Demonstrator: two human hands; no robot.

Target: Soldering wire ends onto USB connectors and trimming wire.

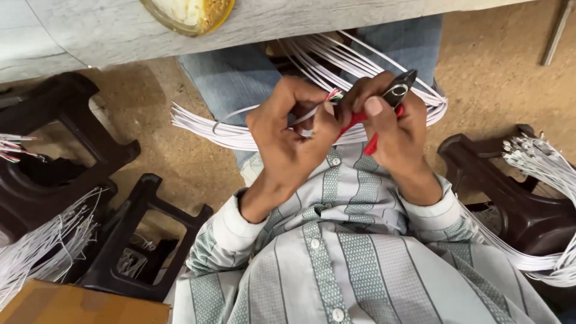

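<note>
The cutters (pixel 384 111) have glossy red plastic handles and a dark, matt metal head. The white wires (pixel 240 135) across the lap look smooth and plastic-coated, with a slight sheen. The shirt (pixel 360 252) is soft striped woven cloth, the trousers (pixel 240 78) matt denim. The dark stools (pixel 516 198) are moulded plastic, faintly shiny. The floor (pixel 498 66) looks rough and dusty.

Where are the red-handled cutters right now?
In the head view, the cutters are in the right hand, right of centre over the lap, tip beside the wire end pinched by the left hand.
</note>
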